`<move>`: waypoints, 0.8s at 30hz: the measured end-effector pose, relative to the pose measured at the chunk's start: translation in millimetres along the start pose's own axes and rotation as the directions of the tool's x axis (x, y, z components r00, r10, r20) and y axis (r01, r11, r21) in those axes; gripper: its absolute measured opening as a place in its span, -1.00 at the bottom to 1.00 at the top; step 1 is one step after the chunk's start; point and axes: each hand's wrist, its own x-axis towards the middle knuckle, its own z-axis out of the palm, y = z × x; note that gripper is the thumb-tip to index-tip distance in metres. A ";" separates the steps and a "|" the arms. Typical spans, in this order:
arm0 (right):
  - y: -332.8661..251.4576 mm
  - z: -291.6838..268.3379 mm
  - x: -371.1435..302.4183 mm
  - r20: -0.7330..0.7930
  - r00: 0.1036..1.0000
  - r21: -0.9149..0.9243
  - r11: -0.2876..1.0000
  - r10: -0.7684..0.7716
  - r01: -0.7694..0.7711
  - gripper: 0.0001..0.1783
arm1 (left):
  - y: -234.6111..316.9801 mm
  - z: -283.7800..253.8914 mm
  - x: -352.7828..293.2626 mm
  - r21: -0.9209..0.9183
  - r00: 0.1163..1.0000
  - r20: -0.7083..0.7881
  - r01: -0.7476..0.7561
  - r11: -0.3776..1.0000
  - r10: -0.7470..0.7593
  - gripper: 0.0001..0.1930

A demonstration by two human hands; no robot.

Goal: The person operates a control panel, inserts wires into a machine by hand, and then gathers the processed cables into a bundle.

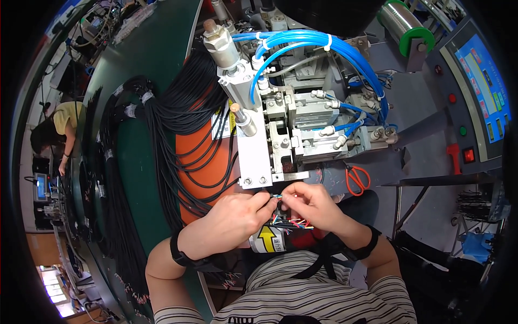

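Just below the front end of a metal pneumatic machine (254, 154), my two hands meet at the thin coloured wires (277, 196) of a cable end. My left hand (234, 218) pinches them from the left, thumb and forefinger together. From the other side, my right hand (317, 206) is closed on the same wires with its fingertips. Under the hands lies a bunch of stripped cable ends (291, 222) in red, yellow, white and blue. A white surface with a yellow arrow (267, 239) shows beneath them. My fingers partly cover the wires.
Black cables (186, 102) spread over an orange surface (199, 148) and a green table (132, 162) at left. Red-handled scissors (357, 180) lie right of the machine. Blue air hoses (345, 46), a solder wire spool (402, 26) and a control panel (477, 92) stand beyond. Another person (67, 124) bends at far left.
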 end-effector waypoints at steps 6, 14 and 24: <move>-2.4 4.5 2.1 -0.028 0.981 -0.240 0.953 -0.194 0.182 -0.86 | 13.8 3.0 -4.3 0.045 0.987 -0.065 0.148 0.988 -0.145 -0.47; -0.6 -0.3 -1.4 -0.084 0.954 -0.424 0.877 -0.289 0.228 -0.86 | 4.2 34.8 -48.1 -0.023 0.896 -0.331 0.307 0.951 -0.297 -0.41; -25.1 29.1 -4.0 0.279 0.740 -0.222 0.709 -0.612 0.669 -0.69 | 30.4 43.7 -23.1 -0.522 0.673 -0.575 0.135 0.842 -0.465 -0.59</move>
